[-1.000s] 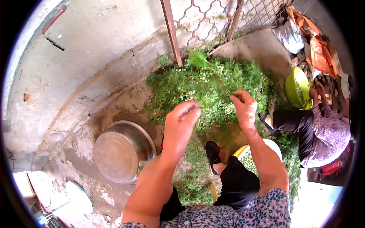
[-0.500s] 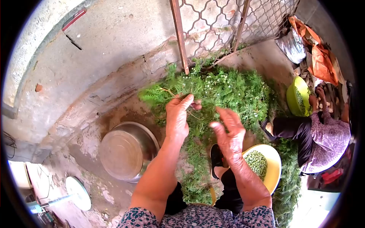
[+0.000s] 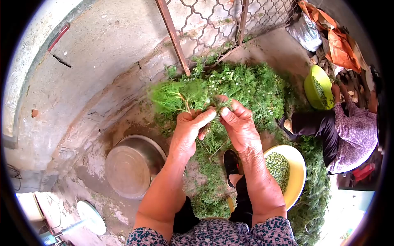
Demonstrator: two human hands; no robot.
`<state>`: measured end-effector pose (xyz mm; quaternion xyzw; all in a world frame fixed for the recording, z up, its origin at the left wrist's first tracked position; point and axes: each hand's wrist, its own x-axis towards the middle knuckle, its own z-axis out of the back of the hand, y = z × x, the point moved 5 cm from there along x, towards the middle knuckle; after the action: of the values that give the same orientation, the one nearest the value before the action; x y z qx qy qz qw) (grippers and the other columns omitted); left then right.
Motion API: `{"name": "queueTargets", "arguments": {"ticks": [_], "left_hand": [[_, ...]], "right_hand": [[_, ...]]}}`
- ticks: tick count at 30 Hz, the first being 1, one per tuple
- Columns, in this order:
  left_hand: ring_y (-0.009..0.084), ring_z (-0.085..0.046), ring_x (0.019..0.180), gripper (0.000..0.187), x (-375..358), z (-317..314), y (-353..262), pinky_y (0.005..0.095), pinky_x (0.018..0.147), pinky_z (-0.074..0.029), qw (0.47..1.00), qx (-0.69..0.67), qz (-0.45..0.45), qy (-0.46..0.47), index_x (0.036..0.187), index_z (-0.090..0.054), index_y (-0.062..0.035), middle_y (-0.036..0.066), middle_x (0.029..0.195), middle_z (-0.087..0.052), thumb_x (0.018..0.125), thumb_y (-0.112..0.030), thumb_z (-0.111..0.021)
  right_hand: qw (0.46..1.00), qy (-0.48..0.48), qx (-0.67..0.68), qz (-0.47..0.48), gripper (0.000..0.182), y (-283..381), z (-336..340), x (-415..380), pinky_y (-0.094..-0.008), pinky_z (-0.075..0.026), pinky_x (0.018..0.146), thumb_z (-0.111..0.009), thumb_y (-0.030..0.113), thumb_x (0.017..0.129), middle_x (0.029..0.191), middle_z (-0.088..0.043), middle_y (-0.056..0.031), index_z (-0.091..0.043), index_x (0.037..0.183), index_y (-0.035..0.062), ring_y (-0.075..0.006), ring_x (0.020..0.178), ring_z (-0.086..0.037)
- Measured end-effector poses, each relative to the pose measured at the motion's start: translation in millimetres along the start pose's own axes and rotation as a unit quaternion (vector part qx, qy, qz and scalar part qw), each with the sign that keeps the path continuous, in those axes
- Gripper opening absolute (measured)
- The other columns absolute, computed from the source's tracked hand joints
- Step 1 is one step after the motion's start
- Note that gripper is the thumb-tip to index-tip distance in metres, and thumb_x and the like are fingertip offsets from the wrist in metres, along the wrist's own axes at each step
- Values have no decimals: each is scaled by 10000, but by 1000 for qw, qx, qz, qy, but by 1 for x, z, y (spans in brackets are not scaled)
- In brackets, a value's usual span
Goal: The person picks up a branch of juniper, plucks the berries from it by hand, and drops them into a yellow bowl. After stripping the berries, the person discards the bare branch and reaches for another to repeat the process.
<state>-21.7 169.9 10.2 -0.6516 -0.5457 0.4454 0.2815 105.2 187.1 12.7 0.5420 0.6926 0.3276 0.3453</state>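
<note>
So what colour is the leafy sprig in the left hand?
The leafy sprig is bright green, seen in the head view, slightly blurred.

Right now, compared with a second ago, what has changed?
The left hand has taken hold of a leafy green sprig. The right hand has moved in leftward, so the two hands are now close together. The metal pot and the yellow bowl stayed where they were.

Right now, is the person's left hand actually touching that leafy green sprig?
Touching. The head view shows the left hand gripping the leafy sprig, whose brownish stem runs straight down into the grasp.
</note>
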Motion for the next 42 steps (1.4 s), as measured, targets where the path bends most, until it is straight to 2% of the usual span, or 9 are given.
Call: {"name": "queueTargets", "arguments": {"ticks": [4,9,14,18,24,30,36,40,42], "left_hand": [[12,-401,433,117,0,-3,10,185,351,-243,999,40,17,4,819,-681,-56,-42,603,-559,776,-164,-690],[88,-602,648,99,-4,-16,5,205,542,-436,995,-52,26,77,827,-669,-31,31,706,-651,749,-84,-695],[63,-568,577,122,-6,-18,14,167,433,-398,988,-51,88,118,849,-648,-30,50,732,-649,733,-41,-685],[66,-575,608,224,-9,-22,21,169,446,-390,985,-23,93,141,928,-631,-45,39,784,-647,717,-70,-703],[40,-471,527,186,-9,-24,26,182,450,-352,975,111,79,173,888,-644,-51,-19,673,-583,742,-146,-708],[21,-370,410,250,-7,-30,19,173,361,-255,985,120,32,117,858,-636,-21,-41,587,-494,842,-270,-617],[18,-453,475,178,-6,-25,20,161,371,-308,995,60,24,81,896,-636,-24,50,801,-654,840,-192,-615],[20,-499,521,157,-12,-31,16,157,394,-347,984,83,57,147,890,-649,-18,41,802,-658,840,-160,-608],[20,-467,484,162,-10,-32,19,168,369,-306,986,91,19,138,862,-658,-13,33,747,-649,829,-165,-616]], "right_hand": [[999,37,24,30,216,3,2,-3,-251,-461,780,-652,134,805,912,-641,-22,-634,995,32,-99,801,-569],[997,8,68,-21,183,-3,22,-7,-257,-501,663,-667,198,793,741,-639,-29,-639,872,36,-125,672,-606],[996,-8,80,-32,180,17,18,-12,-304,-498,652,-639,145,812,827,-630,-66,-609,947,29,-181,793,-619],[995,41,56,-71,243,19,26,-12,-264,-477,665,-629,89,812,879,-625,-45,-583,1039,15,-141,799,-592],[997,24,13,-76,200,17,24,-16,-222,-473,609,-662,6,765,766,-618,-19,-614,959,10,-86,650,-557],[995,-19,-83,44,140,30,31,-15,-226,-479,626,-654,-28,753,747,-597,-15,-593,873,7,-86,658,-558],[996,-41,73,16,141,28,44,-10,-219,-413,590,-618,60,811,762,-584,-7,-573,942,38,-111,672,-532],[995,-49,33,-78,235,29,43,-13,-201,-406,556,-665,186,795,748,-584,8,-592,966,42,-88,637,-517],[988,-34,-96,-113,233,31,40,-17,-198,-404,516,-669,202,796,732,-590,13,-620,957,40,-70,587,-504]]}}
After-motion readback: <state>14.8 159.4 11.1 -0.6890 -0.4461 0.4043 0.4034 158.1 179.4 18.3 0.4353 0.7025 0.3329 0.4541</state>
